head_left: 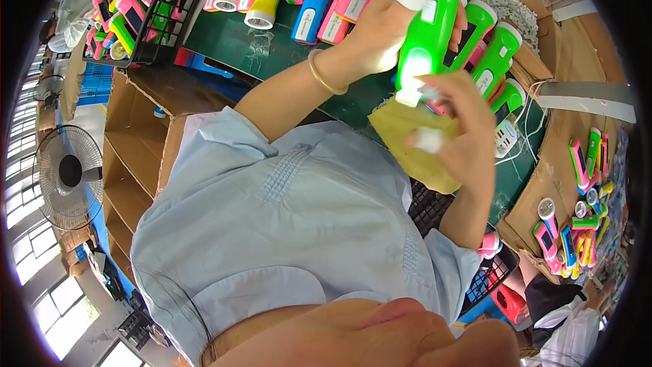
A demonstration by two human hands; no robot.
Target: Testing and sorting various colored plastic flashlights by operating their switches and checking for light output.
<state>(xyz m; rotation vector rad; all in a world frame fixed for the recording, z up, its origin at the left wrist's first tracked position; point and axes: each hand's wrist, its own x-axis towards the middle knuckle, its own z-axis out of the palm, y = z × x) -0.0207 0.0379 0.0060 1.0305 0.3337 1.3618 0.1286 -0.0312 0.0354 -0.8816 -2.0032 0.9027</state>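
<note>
A green flashlight [429, 30] with a white head stands tilted in my left hand [380, 30], whose fingers wrap round its body. White tape covers that thumb. A bright white light shines at the flashlight's lower end, with a small white piece sticking out below it. My right hand [468, 119] is close by this end, slightly blurred, its fingers curled and pinching something small and pale that I cannot make out. White tape wraps its thumb too. Beneath it a yellow-green cloth [407, 139] lies on the green table [238, 44].
Pink, yellow, blue and green flashlights [319, 1] lie in a row at the far side. More fill a black crate [163, 27] at left. At right are green flashlights [499, 54], a white charging hub with cables [506, 137] and a carton of small white parts [509, 10].
</note>
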